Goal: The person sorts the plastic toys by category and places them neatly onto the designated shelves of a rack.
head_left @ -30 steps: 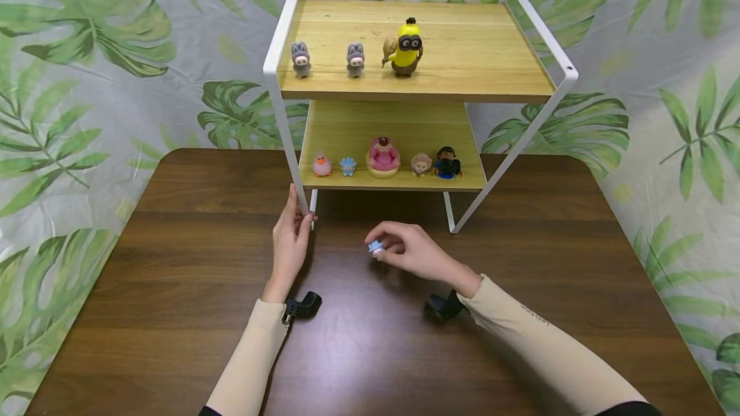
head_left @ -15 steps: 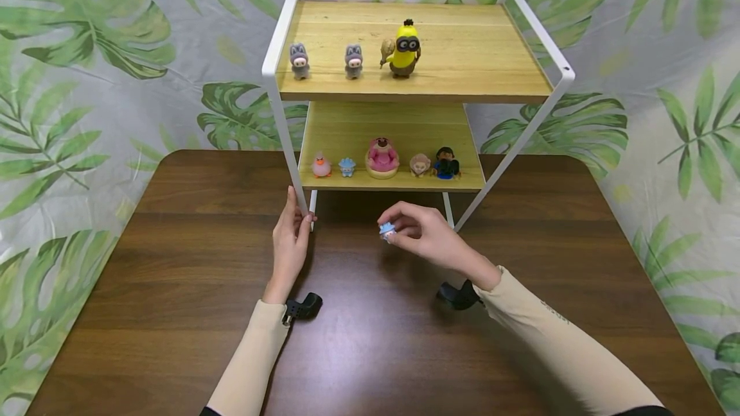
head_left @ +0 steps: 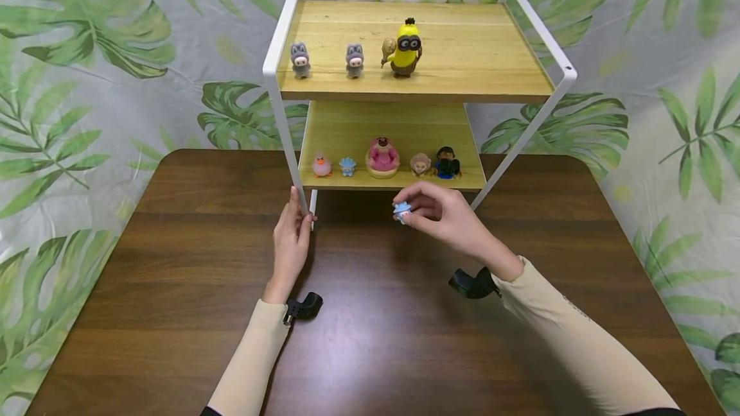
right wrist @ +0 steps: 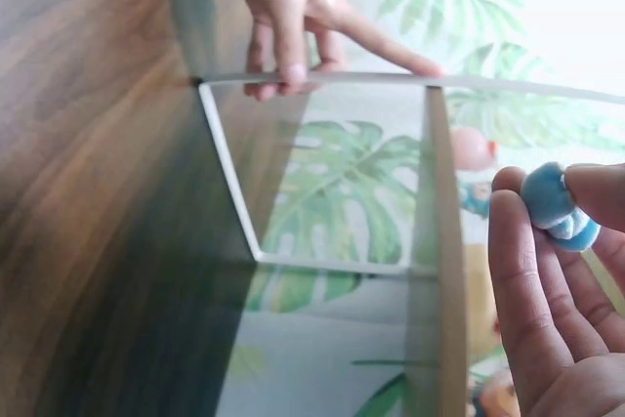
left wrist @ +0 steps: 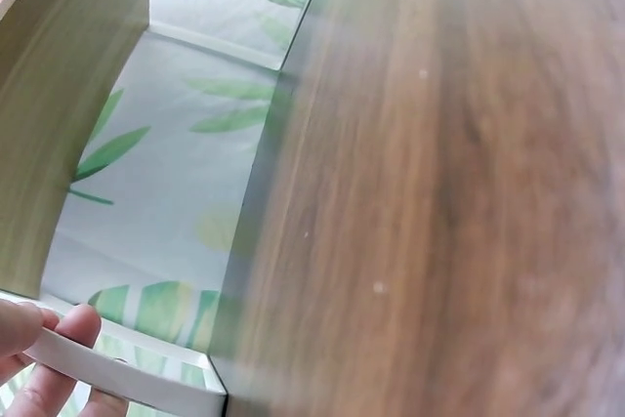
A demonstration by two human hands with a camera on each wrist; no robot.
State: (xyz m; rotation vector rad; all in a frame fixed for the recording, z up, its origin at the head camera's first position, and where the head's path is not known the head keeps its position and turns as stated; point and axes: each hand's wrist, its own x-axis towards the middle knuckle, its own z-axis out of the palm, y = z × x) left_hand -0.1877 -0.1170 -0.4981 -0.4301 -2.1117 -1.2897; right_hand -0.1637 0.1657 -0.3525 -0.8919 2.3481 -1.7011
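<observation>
My right hand [head_left: 451,220] pinches a small blue-hatted figurine [head_left: 401,212] between thumb and fingertips, in front of the lower shelf board [head_left: 399,183] and just below its edge in the head view. The right wrist view shows the figurine's blue back [right wrist: 549,194] at the fingertips. My left hand [head_left: 289,242] holds the rack's white front left leg [head_left: 287,140], thumb on one side and fingers on the other. In the left wrist view the fingers [left wrist: 80,324] wrap the white bar [left wrist: 127,378].
On the lower board stand a pink duck [head_left: 322,165], a blue figurine [head_left: 347,167], a pink bear [head_left: 382,158], a beige lion-like figurine [head_left: 420,164] and a dark-haired figure [head_left: 446,164]. The upper board [head_left: 474,50] bears two grey figurines [head_left: 355,60] and a yellow minion [head_left: 407,50].
My right hand has moved up and to the right with the blue-hatted figurine, from over the table toward the lower board's edge. The left hand stays on the leg.
</observation>
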